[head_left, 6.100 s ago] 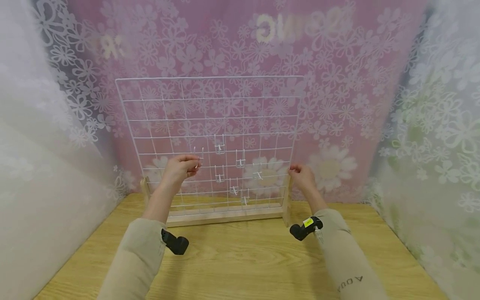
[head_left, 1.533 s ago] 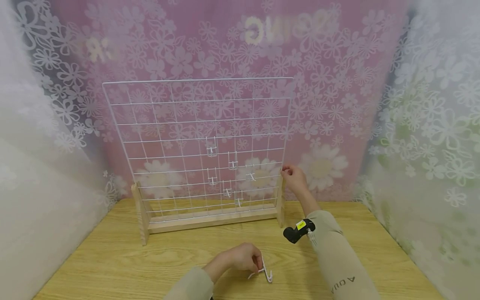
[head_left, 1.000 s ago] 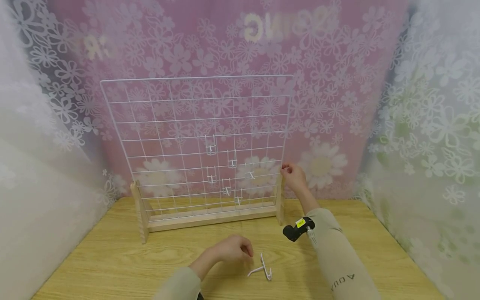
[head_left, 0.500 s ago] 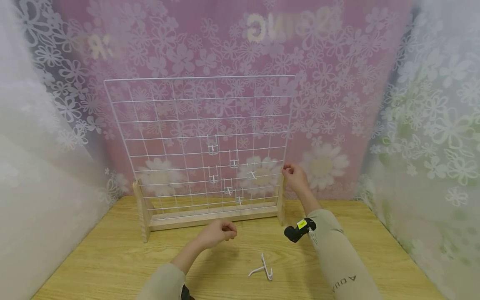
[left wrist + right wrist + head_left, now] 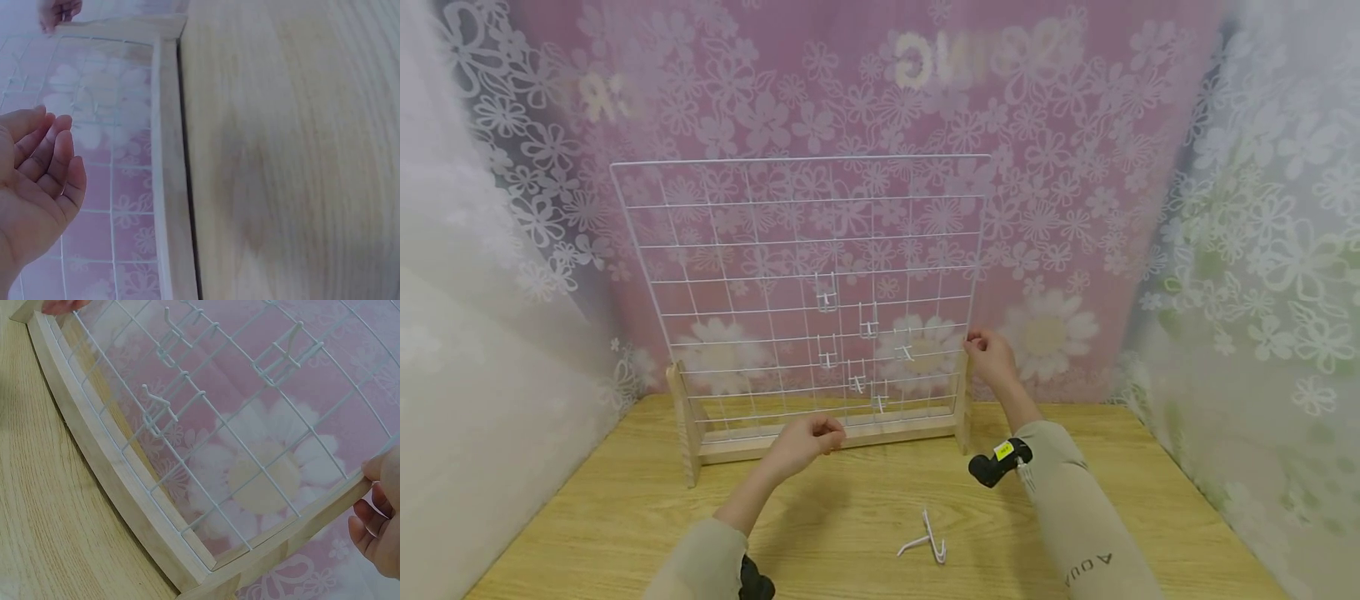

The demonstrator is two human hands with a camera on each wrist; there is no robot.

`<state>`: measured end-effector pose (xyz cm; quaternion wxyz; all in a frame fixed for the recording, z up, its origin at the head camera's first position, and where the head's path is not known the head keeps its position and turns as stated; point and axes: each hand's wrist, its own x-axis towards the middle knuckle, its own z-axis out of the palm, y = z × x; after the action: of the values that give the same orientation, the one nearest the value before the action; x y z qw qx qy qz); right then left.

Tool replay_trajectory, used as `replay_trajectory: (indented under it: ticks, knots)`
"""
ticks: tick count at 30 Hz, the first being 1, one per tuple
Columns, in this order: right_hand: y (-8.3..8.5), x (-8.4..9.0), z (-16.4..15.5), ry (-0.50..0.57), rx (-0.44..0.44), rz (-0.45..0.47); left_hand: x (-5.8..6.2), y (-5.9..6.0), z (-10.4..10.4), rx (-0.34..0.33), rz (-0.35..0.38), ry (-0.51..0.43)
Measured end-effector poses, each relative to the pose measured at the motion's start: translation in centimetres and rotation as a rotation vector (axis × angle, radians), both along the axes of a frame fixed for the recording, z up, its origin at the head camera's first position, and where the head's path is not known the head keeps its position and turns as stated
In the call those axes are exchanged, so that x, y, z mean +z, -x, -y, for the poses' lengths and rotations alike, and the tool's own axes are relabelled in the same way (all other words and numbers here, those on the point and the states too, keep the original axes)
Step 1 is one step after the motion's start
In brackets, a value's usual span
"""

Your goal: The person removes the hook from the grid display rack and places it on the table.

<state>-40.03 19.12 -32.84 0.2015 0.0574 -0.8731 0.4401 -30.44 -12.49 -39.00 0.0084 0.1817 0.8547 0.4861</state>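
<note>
A white wire grid rack (image 5: 801, 157) stands upright in a wooden base (image 5: 895, 432). Several white wire hooks, one of them a hook (image 5: 827, 301) near the middle, hang on its lower half. My right hand (image 5: 994, 360) grips the rack's right side at the top of the wooden upright; in the right wrist view its thumb lies on the edge (image 5: 362, 477). Before the base hovers my left hand (image 5: 801, 446), fingers loosely bent and holding nothing, as the left wrist view of the hand (image 5: 37, 194) confirms. A loose white hook (image 5: 934, 542) lies on the table.
The wood-grain table (image 5: 865, 500) extends in front of the rack. Behind it hangs a pink flowered curtain (image 5: 760, 75), with pale sheets at left and right. Black wrist cameras, such as the right one (image 5: 1000, 462), sit on both forearms.
My left hand took a hook from the grid, set it on the table and let go, then moved up and left toward the base. My right hand keeps its grip on the rack.
</note>
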Motion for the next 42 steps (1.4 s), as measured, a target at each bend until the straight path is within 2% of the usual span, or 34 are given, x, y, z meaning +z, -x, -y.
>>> replay_trajectory:
  ticks: [3, 7, 11, 15, 27, 34, 38, 42]
  knots:
    - [0.0, 0.0, 0.0, 0.007, -0.004, 0.007, 0.8, 0.3, 0.3, 0.015, 0.009, -0.035]
    - [0.0, 0.0, 0.0, 0.008, -0.005, 0.011, 1.8, 0.9, 0.5, 0.026, -0.013, -0.049]
    - [0.0, 0.0, 0.0, -0.008, 0.006, 0.008, 2.6, 1.3, 0.7, 0.064, -0.033, -0.033]
    - [0.1, -0.1, 0.0, -0.018, 0.009, 0.007, 3.3, 1.5, 0.9, 0.101, -0.038, -0.061]
    - [0.0, 0.0, 0.0, -0.010, 0.014, 0.011, 4.9, 2.9, 1.1, 0.176, -0.072, -0.126]
    - [0.1, -0.1, -0.1, -0.003, 0.023, 0.013, 5.9, 3.3, 0.6, 0.248, -0.153, -0.115]
    - [0.0, -0.1, -0.1, -0.004, 0.020, 0.012, 6.4, 3.5, 0.4, 0.290, -0.154, -0.115]
    - [-0.1, 0.0, 0.0, -0.006, 0.018, 0.009, 7.0, 3.8, 0.1, 0.295, -0.133, -0.098]
